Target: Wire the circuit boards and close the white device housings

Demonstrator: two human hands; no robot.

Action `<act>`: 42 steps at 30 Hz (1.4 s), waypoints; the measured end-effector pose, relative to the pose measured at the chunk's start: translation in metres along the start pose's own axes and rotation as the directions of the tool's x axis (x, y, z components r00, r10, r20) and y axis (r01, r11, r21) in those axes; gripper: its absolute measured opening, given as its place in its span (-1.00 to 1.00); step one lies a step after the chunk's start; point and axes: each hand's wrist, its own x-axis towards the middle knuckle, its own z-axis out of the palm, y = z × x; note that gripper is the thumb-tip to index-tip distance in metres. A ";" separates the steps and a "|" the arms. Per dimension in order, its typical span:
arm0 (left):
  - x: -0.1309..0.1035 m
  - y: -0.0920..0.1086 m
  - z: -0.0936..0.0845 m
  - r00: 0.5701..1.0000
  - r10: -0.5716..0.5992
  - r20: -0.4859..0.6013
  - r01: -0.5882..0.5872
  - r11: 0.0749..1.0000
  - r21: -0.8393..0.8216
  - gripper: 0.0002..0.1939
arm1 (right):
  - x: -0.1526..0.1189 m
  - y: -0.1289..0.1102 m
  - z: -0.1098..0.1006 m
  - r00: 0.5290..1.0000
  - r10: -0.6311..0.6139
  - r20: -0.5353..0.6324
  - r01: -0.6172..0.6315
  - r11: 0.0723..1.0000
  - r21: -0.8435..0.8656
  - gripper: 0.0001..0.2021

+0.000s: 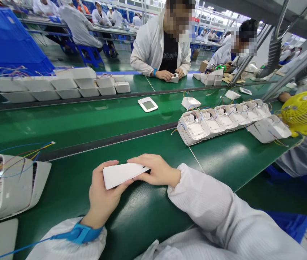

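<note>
the left hand (103,193) and right hand (156,169) have their fingers around a white plastic housing (123,174) above the green table (145,213) — apparently mid-handling — while wired open housings (196,130) nearby look unfinished.

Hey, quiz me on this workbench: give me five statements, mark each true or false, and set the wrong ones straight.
1. The left hand and right hand both hold the white wedge-shaped piece. True.
2. The blue wrist strap is on the right wrist. False: it is on the left wrist.
3. A white panel with a grey window lies on the green surface beyond the hands. True.
4. The yellow fan is at the picture's left edge. False: it is at the right edge.
5. The row of open white housings has no wires. False: coloured wires stick out.
</note>
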 end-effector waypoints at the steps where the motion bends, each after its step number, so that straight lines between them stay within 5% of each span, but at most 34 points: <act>1: 0.000 0.000 0.000 1.000 -0.006 -0.001 0.006 1.000 -0.013 -0.33 | 0.000 -0.001 0.000 1.000 -0.001 -0.007 0.001 1.000 0.009 -0.56; 17: -0.001 0.005 0.000 1.000 0.018 0.017 -0.016 0.994 -0.106 -0.32 | -0.003 -0.008 0.004 0.988 -0.006 -0.152 0.009 1.000 0.017 -0.65; 29: -0.006 0.006 0.004 0.999 0.017 0.027 -0.014 0.993 -0.118 -0.42 | 0.001 -0.003 -0.007 0.998 -0.046 -0.041 0.045 0.999 -0.029 -0.60; 34: -0.009 0.003 0.011 0.994 0.087 0.070 -0.076 0.986 -0.151 -0.23 | -0.003 0.017 -0.018 0.992 0.115 -0.057 -0.121 0.984 -0.128 -0.60; 36: -0.012 0.002 0.015 0.990 0.112 0.089 -0.096 0.981 -0.168 -0.19 | -0.005 0.029 -0.022 0.923 0.337 -0.183 -0.366 0.918 -0.153 -0.54; 38: -0.014 0.003 0.018 0.982 0.123 0.143 -0.093 0.975 -0.203 -0.19 | -0.006 0.042 -0.025 0.793 0.568 -0.220 -0.604 0.782 -0.156 -0.45; 40: -0.013 0.004 0.020 0.967 0.136 0.214 -0.088 0.972 -0.218 -0.20 | -0.004 0.055 -0.027 0.672 0.705 -0.228 -0.735 0.673 -0.084 -0.39; 42: -0.011 0.005 0.022 0.963 0.141 0.230 -0.085 0.968 -0.236 -0.24 | 0.003 0.064 -0.025 0.605 0.743 -0.285 -0.777 0.630 -0.006 -0.42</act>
